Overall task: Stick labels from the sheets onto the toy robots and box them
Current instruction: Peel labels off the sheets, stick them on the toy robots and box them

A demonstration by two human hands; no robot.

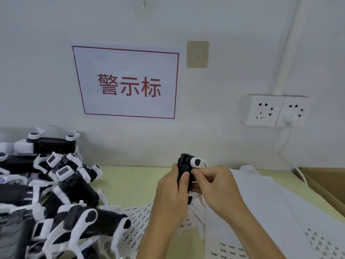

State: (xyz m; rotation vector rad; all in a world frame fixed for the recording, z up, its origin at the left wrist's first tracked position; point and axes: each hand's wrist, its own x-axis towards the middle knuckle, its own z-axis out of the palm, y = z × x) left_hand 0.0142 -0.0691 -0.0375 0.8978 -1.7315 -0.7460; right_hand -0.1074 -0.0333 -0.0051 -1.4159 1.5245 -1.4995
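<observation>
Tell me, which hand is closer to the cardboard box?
Right. The right hand is on the box's side of the toy robot; the left hand sits farther from the cardboard box.

There is one view only, from a camera on the person's head. It looks forward and a little down, over the worktop [130, 184] toward the wall [46, 71], which fills the upper half. The hands [196, 184] are close, low in the centre, and the forearms enter from the bottom edge. The wide lens bends straight lines: the sign [128, 83] on the wall looks slanted, and the pipe [287, 53] at right leans. The worktop's near edge is out of view.
</observation>
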